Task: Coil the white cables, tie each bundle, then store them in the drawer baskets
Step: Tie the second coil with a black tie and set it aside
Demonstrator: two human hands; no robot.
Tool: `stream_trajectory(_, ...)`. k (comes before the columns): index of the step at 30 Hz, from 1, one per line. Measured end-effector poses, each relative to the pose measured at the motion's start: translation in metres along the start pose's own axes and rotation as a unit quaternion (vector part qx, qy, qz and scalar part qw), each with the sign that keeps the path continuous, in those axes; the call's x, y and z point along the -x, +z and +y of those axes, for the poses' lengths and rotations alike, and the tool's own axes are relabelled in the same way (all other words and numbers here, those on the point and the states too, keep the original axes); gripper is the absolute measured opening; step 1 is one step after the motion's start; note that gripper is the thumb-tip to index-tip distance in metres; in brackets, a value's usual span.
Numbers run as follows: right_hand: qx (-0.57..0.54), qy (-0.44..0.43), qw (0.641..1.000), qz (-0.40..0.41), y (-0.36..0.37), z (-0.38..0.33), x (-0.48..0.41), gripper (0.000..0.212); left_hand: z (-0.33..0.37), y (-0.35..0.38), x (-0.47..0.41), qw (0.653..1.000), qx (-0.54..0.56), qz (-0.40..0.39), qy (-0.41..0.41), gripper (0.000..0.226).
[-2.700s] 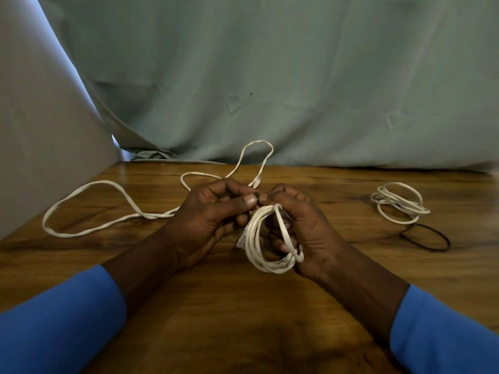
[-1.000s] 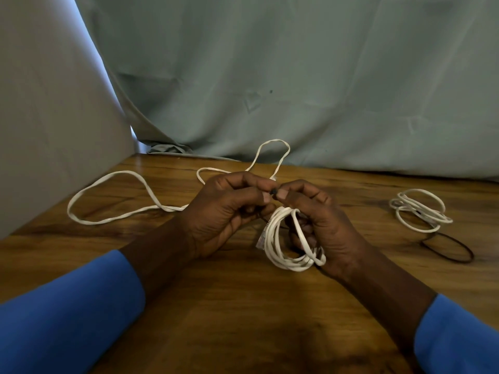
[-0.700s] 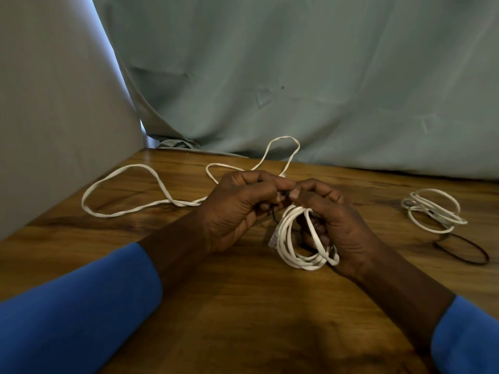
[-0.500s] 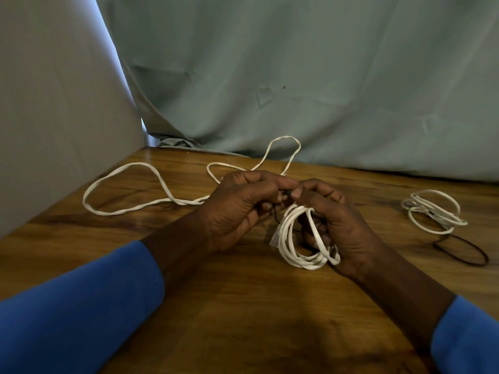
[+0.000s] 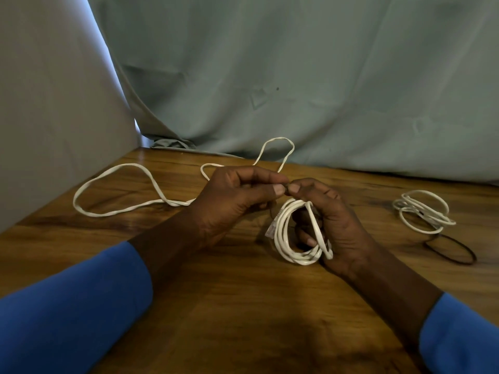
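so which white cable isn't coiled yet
The loose cable sprawled at the table's left. The others are coiled: one bundle in the right hand, a second bundle far right.

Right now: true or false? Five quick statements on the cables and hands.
1. The right hand holds a coil. True.
2. A second coil sits in a basket. False: it lies on the table.
3. A black band lies next to the second coil. True.
4. The loose cable is wound up. False: it sprawls in open loops on the table.
5. The left hand lies flat. False: its fingers are curled, pinching a thin dark strand.
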State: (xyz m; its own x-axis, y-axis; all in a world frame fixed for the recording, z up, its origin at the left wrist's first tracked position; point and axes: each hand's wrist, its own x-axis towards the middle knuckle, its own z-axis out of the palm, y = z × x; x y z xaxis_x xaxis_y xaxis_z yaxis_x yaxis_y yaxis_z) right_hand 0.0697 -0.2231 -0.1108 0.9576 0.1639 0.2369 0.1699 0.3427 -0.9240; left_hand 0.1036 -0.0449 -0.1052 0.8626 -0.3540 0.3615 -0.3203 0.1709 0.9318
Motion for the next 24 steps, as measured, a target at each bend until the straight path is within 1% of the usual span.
stream_trajectory(1, -0.003, 0.0, 1.0, -0.003, 0.0, 0.0, 0.0, 0.039, 0.0, 0.0, 0.0, 0.999, -0.043, 0.007, 0.032, 0.023)
stream_trajectory(3, -0.008, 0.006, 1.0, -0.002, -0.001, 0.001, -0.001, 0.042, -0.001, 0.001, -0.002, 0.991, -0.106, 0.021, 0.084, 0.016)
stream_trajectory(5, -0.022, 0.01, 1.0, -0.004, -0.001, 0.001, -0.002, 0.046, -0.004, 0.004, -0.002, 0.986, -0.121, 0.039, 0.11, 0.013)
stream_trajectory(6, -0.028, 0.01, 1.0, -0.003, 0.0, 0.002, -0.003, 0.045, -0.006, 0.005, -0.003, 0.987, -0.112, 0.048, 0.109, 0.012)
stream_trajectory(7, -0.031, 0.012, 0.999, -0.001, 0.001, 0.002, -0.003, 0.038, -0.009, 0.007, -0.003, 0.989, -0.095, 0.057, 0.099, 0.012)
stream_trajectory(10, -0.027, 0.02, 0.999, 0.02, 0.006, 0.001, -0.002, 0.01, -0.014, 0.016, -0.003, 0.993, -0.049, 0.095, 0.055, 0.012)
stream_trajectory(11, -0.031, 0.023, 0.999, 0.026, 0.008, 0.0, -0.001, 0.006, -0.015, 0.019, -0.002, 0.993, -0.029, 0.105, 0.035, 0.012)
stream_trajectory(13, -0.044, 0.035, 0.998, 0.032, 0.01, -0.003, 0.001, 0.008, -0.014, 0.025, -0.001, 0.992, 0.055, 0.108, -0.024, 0.012)
stream_trajectory(15, -0.055, 0.054, 0.996, 0.035, 0.011, -0.005, 0.004, 0.011, -0.012, 0.03, -0.001, 0.979, 0.158, 0.091, -0.088, 0.015)
stream_trajectory(16, -0.058, 0.061, 0.996, 0.034, 0.011, -0.005, 0.003, 0.011, -0.012, 0.031, -0.002, 0.972, 0.194, 0.08, -0.107, 0.017)
stream_trajectory(18, -0.047, 0.054, 0.997, 0.031, 0.012, -0.004, 0.005, 0.009, -0.013, 0.031, -0.003, 0.964, 0.226, 0.06, -0.124, 0.015)
stream_trajectory(20, -0.034, 0.034, 0.998, 0.029, 0.01, -0.001, 0.004, 0.012, -0.01, 0.024, -0.002, 0.971, 0.201, 0.046, -0.118, 0.01)
stream_trajectory(22, -0.022, 0.03, 0.999, 0.028, 0.009, 0.0, 0.005, 0.015, -0.006, 0.013, -0.001, 0.989, 0.111, 0.026, -0.099, 0.017)
stream_trajectory(24, -0.005, 0.027, 0.999, 0.034, 0.007, 0.001, 0.004, 0.015, -0.005, 0.005, 0.0, 0.995, 0.04, 0.019, -0.086, 0.022)
